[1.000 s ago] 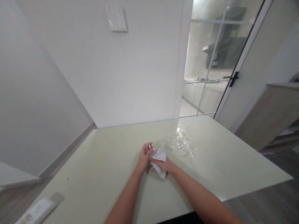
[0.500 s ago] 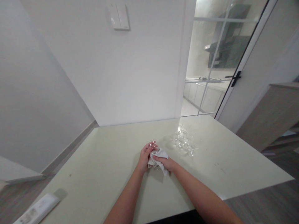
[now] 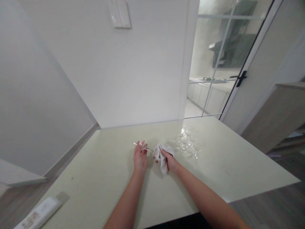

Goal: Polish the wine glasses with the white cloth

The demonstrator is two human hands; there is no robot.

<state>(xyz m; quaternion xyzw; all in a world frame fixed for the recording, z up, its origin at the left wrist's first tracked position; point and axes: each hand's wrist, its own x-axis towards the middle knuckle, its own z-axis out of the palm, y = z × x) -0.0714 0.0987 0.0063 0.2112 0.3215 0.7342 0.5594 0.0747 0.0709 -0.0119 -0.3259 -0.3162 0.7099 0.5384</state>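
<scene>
At 9 o'clock from the cloth (image 3: 161, 158), taking 12 o'clock as the direction of the wall (image 3: 143, 70), the left hand (image 3: 140, 157) supports a clear, glass-like item (image 3: 144, 146). Its palm faces mostly upward and its fingers are loosely curled around one end of the item. The hands are apart, with the item bridging the gap. A thin, shiny section of it runs toward 3 o'clock and meets the near side of the cloth; how much of the item the fabric covers cannot be determined.

The right hand (image 3: 171, 161), on the 3 o'clock side of the cloth, grips the bunched white fabric. Its thumb lies on top, fingertips show below, and a loose corner hangs toward 6 o'clock. Both hands are above the pale table (image 3: 100, 171).

At 2 o'clock, near the right hand, a cluster of clear items (image 3: 187, 143) rests on the tabletop; individual shapes overlap and cannot be counted. At 8 o'clock, well apart from the hands, a white box (image 3: 39, 213) lies at the table edge. A wall switch (image 3: 120, 14) is at 11 o'clock. A glazed door (image 3: 214, 57) with a black handle (image 3: 241, 79) stands at 1 o'clock.
</scene>
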